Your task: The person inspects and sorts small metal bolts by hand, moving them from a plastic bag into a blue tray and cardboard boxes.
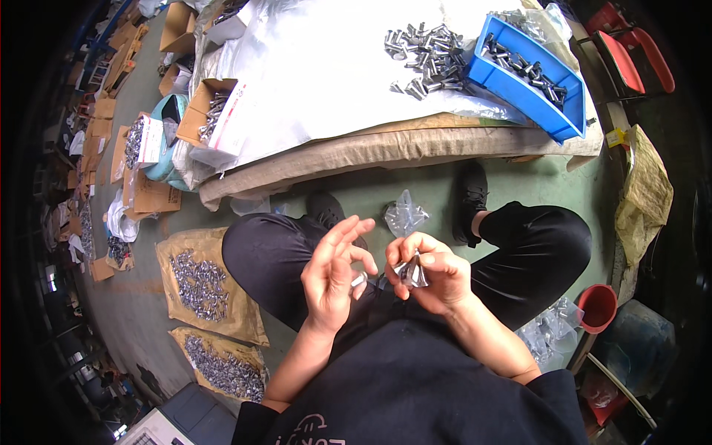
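Observation:
In front of my lap, my right hand point(443, 278) is closed around a small bunch of shiny metal flared pieces point(413, 273), their wide ends pointing down. My left hand point(331, 278) is beside it, a short gap away. Some of its fingers reach up and outward, while a small bright metal piece point(359, 281) sits between its thumb and a curled finger; its full shape is hidden. Beyond both hands, a clear plastic bag point(406, 215) with metal pieces in it rests on the green floor between my shoes.
A cloth-edged table point(319, 81) stands ahead, bearing a pile of metal flared pieces point(430, 55) and a blue bin point(530, 100) of more. Boxes point(199, 111) line the left. Sacks with metal parts point(204, 285) lie on the floor. A red bucket point(597, 308) and filled clear bags point(550, 334) are at right.

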A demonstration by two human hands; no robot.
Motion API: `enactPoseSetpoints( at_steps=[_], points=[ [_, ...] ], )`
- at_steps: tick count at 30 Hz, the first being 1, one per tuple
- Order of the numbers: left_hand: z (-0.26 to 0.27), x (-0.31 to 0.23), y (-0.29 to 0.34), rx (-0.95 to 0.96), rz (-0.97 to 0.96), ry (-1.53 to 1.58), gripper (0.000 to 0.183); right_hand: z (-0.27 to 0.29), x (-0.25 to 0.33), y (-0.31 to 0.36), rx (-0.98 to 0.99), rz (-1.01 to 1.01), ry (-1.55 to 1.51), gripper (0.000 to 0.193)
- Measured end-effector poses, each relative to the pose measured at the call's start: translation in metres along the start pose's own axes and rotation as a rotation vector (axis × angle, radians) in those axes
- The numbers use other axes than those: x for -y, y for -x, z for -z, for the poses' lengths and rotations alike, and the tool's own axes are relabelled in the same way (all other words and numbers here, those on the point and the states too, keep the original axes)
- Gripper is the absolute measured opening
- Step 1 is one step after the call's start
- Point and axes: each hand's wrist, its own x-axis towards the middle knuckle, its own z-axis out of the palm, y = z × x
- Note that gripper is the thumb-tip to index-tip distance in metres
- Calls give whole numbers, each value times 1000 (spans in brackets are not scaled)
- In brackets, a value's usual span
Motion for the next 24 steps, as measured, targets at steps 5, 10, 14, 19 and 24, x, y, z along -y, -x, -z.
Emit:
enactPoseSetpoints(
  at_steps=[5, 10, 14, 19, 24],
  points=[
    [-1, 7, -5, -85, -76, -208, 46, 2, -1, 6, -71, -215, 345, 16],
    [-2, 11, -7, -36, -261, -431, 50, -11, -9, 5, -99, -55, 763, 18],
    [-2, 9, -6, -28, -235, -393, 51, -13, -11, 6, -106, 44, 774, 19],
    [12, 5, 0, -134, 206, -131, 28, -2, -5, 5, -153, 124, 528, 21],
    [11, 0, 5, -53, 354, 110, 21, -2, -6, 6, -133, 199, 646, 22]
  ],
)
